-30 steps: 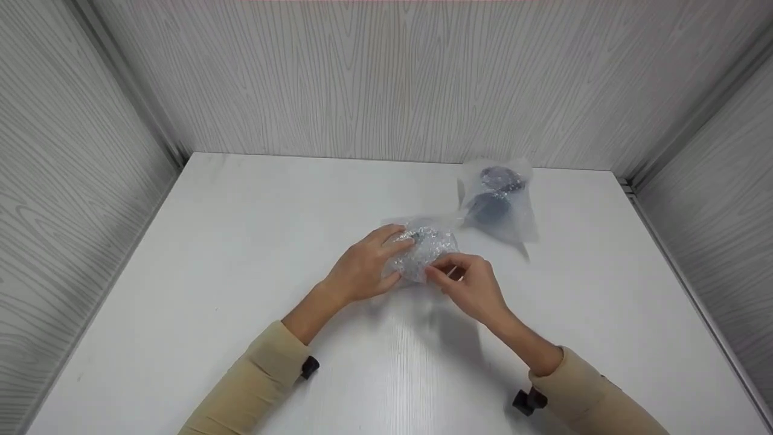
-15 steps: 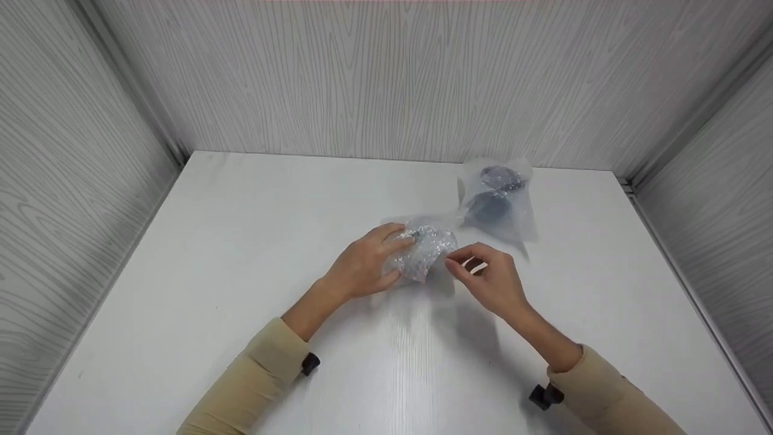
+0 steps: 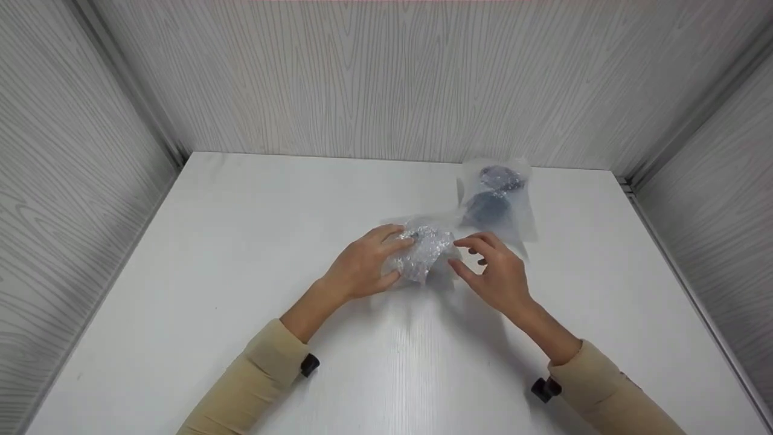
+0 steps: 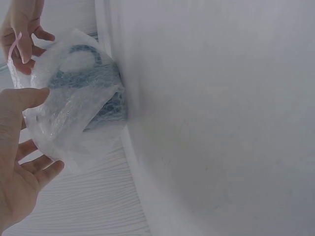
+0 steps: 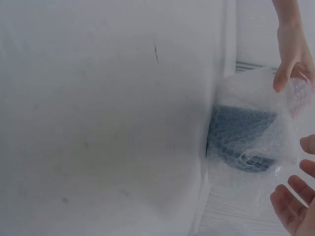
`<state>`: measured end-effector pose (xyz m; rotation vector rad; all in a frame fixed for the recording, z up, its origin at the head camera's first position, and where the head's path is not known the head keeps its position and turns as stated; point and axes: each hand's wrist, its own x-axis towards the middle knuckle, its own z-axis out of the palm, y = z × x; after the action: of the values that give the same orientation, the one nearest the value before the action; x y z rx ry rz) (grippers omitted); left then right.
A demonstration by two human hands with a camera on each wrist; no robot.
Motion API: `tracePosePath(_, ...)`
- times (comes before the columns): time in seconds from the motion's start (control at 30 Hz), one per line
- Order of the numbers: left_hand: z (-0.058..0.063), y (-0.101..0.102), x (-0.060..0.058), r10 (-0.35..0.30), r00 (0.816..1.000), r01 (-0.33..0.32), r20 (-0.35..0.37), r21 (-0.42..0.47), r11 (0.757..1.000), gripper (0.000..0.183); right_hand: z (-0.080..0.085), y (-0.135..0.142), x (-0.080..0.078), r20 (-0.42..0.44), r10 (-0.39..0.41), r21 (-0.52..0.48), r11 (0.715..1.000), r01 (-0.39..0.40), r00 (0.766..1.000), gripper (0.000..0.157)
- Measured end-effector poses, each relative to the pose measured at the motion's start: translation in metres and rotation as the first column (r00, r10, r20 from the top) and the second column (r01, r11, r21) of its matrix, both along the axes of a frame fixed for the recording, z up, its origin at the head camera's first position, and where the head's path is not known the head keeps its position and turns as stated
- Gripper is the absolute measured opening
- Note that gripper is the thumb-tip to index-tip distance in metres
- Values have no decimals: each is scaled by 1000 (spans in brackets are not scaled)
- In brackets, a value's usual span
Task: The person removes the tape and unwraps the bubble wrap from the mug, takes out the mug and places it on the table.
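Currently, the bubble-wrapped bundle (image 3: 426,251) sits mid-table and is taken as the dial centre, 12 being the far side. Through the film, the right wrist view shows a dark blue object (image 5: 241,128); the left wrist view adds a ring like a handle. Left hand (image 3: 361,266), at 9 o'clock: gripping the bundle, thumb and fingers spread round it. Right hand (image 3: 501,278), at 4 o'clock: loosely parted, thumb and fingertips near the wrap's edge, holding nothing; contact with the film cannot be told. A loose corner of wrap points to 6 o'clock. Translucent bag (image 3: 519,225) lies at 2 o'clock, two dark shapes (image 3: 488,208) inside. White table (image 3: 272,217) beneath; grained wall (image 3: 362,78) at 12 o'clock. Beige sleeves (image 3: 259,374) enter from 7 and 4 o'clock.
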<state>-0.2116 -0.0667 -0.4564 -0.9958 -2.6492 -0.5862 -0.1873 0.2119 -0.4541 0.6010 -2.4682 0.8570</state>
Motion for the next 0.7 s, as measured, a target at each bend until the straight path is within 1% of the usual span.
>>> tracePosePath(0.1,1,0,1,5,1000,-5,13,-3,1000,53,-3,0,-2,-16,-19,3,1000,19,1000,31)
tracePosePath(0.37,2,-1,5,8,1000,-8,24,-2,1000,52,-8,-4,-5,11,-28,17,999,28,1000,35)
tracePosePath(0.53,3,-1,6,13,1000,-13,29,4,1000,52,-9,-6,-7,-9,-21,20,1000,21,1000,40)
tracePosePath(0.7,4,-1,7,24,999,-23,34,-8,1000,52,-8,-10,-9,-31,-16,37,999,17,999,45)
